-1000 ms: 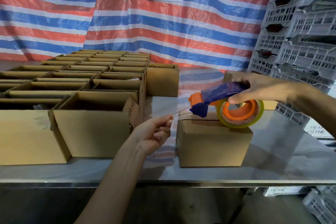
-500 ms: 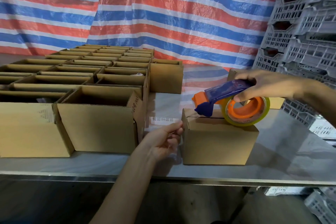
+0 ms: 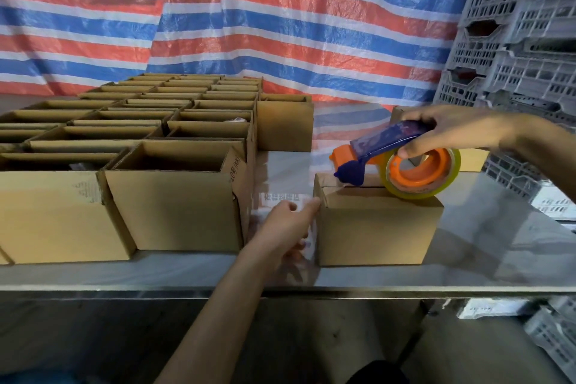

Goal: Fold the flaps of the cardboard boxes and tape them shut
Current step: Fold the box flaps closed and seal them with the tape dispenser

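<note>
Cardboard box (image 3: 374,227) — taping | left hand (image 3: 286,223) pinches tape end (image 3: 309,235) | right hand (image 3: 452,134) grips dispenser (image 3: 383,148)

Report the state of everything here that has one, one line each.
Small cardboard box, flaps folded shut.
Tape dispenser, resting on that box, gripped by the right hand.
Tape end, pulled out, pinched by the left hand.
Boxes on the left, open-topped.

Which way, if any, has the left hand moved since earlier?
Yes. The left hand moved right and down, onto the left side of the closed box.
</note>
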